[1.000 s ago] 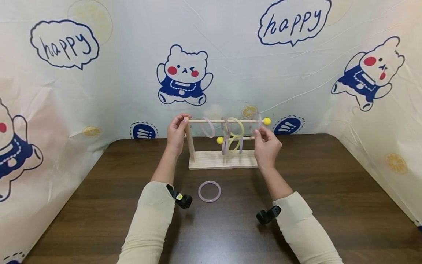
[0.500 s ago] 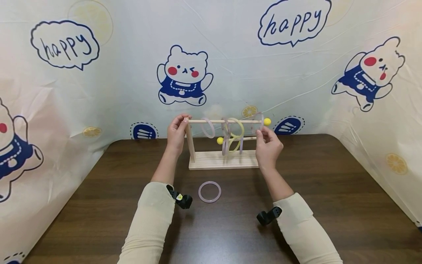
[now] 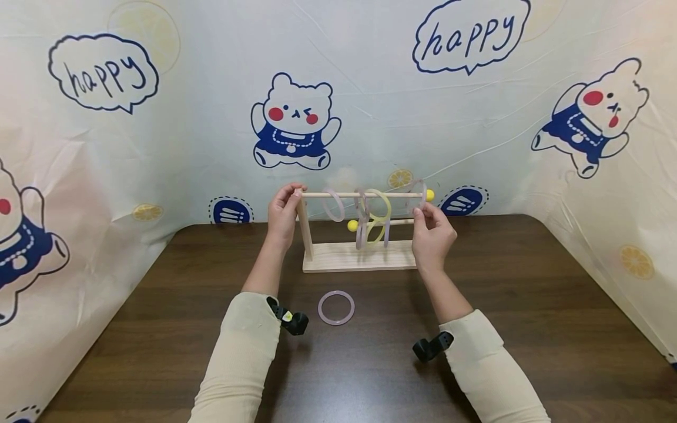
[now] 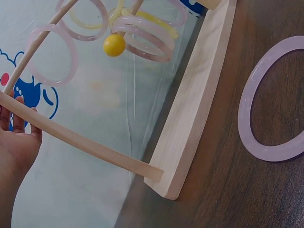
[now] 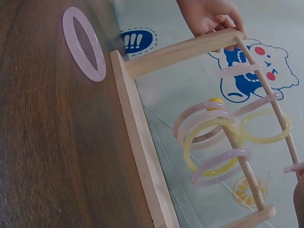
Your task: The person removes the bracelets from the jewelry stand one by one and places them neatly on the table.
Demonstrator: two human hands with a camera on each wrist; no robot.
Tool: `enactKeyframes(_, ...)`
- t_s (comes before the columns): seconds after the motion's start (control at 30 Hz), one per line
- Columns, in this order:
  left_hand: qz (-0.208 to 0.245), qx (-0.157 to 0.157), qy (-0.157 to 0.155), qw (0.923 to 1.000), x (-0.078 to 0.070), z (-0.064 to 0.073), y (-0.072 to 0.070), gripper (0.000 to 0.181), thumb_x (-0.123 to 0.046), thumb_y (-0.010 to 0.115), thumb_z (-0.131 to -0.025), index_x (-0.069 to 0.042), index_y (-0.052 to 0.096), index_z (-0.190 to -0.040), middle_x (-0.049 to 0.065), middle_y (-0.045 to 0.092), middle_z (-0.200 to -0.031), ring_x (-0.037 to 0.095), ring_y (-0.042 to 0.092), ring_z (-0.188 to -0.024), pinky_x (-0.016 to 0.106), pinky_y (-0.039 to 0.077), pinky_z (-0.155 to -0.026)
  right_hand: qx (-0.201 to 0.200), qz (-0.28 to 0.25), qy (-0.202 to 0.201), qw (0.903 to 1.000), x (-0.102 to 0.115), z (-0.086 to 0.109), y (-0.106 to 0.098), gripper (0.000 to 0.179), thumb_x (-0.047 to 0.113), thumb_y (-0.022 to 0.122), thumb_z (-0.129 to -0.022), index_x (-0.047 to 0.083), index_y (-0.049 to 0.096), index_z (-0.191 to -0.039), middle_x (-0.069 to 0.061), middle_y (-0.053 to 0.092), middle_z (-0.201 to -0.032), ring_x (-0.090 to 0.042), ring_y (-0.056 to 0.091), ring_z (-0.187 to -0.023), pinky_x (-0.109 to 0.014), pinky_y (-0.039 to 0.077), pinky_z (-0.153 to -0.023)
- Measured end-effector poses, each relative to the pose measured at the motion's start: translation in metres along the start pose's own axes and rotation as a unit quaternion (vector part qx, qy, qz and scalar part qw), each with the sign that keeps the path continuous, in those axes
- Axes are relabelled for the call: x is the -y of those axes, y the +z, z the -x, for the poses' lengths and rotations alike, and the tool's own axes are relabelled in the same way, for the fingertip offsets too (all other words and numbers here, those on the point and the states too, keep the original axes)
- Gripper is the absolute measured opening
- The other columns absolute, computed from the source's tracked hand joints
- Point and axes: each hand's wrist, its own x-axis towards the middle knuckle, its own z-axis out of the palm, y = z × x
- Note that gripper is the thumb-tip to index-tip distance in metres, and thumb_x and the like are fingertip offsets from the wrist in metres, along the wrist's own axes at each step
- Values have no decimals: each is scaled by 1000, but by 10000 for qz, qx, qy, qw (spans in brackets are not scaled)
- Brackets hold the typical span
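Note:
A wooden rack (image 3: 359, 258) with two horizontal rods stands on the table. My left hand (image 3: 282, 216) holds the top of its left post, fingers behind and thumb in front. On the upper rod (image 3: 346, 194), at the end with the yellow ball (image 3: 431, 195), my right hand (image 3: 435, 239) pinches a pale translucent ring (image 3: 425, 192) by its lower edge. Farther left on that rod hang a pale pink ring (image 4: 73, 52), a purplish ring and a yellow ring (image 5: 290, 124). Several rings, including a lilac one (image 5: 221, 164), circle the lower rod. The right wrist view shows little of my right hand.
A lilac ring (image 3: 319, 308) lies flat on the dark wooden table (image 3: 211, 352) in front of the rack, between my forearms. Behind the table's far edge hangs a printed cloth (image 3: 370, 117) with bears. Another yellow ball (image 4: 114, 45) caps the lower rod.
My right hand has shifted slightly to the right, sliding the pale ring along the upper rod up to the yellow ball. My left hand has stayed on the post.

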Motion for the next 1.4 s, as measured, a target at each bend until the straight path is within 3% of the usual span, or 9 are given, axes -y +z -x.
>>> enactKeyframes(0.23, -47, 6, -24, 10000, 0, 0, -1, 12, -8, 50, -95, -3, 57, -104, -1, 61, -97, 17, 51, -97, 30, 40, -88, -9, -139, 273, 9995, 1, -2, 0, 12, -7, 65, -80, -14, 65, -90, -25, 63, -78, -15, 55, -69, -16, 41, -65)
enactKeyframes(0.9, 23, -25, 34, 10000, 0, 1, -1, 10, -6, 50, -95, -10, 59, -97, -2, 61, -96, 17, 51, -96, 29, 41, -86, -13, -28, 284, 9996, -2, -3, -3, 13, -7, 65, -80, -14, 65, -91, -26, 64, -79, -12, 55, -68, -16, 41, -64)
enactKeyframes(1.13, -32, -28, 12, 10000, 0, 1, -1, 10, -5, 50, -95, -10, 59, -98, -2, 62, -96, 21, 50, -98, 29, 40, -86, -78, -98, 321, 9994, -38, -8, 1, 14, 0, 69, -80, -9, 68, -91, -22, 65, -79, -4, 53, -67, -15, 41, -64)
enactKeyframes(1.4, -24, -1, 22, 10000, 1, 0, -1, 10, -6, 49, -95, -6, 58, -101, -2, 61, -96, 33, 46, -107, 30, 40, -87, -78, -118, 366, 9992, -41, -9, 0, 12, 1, 70, -80, -6, 69, -90, -17, 66, -78, -2, 54, -65, -16, 43, -62)
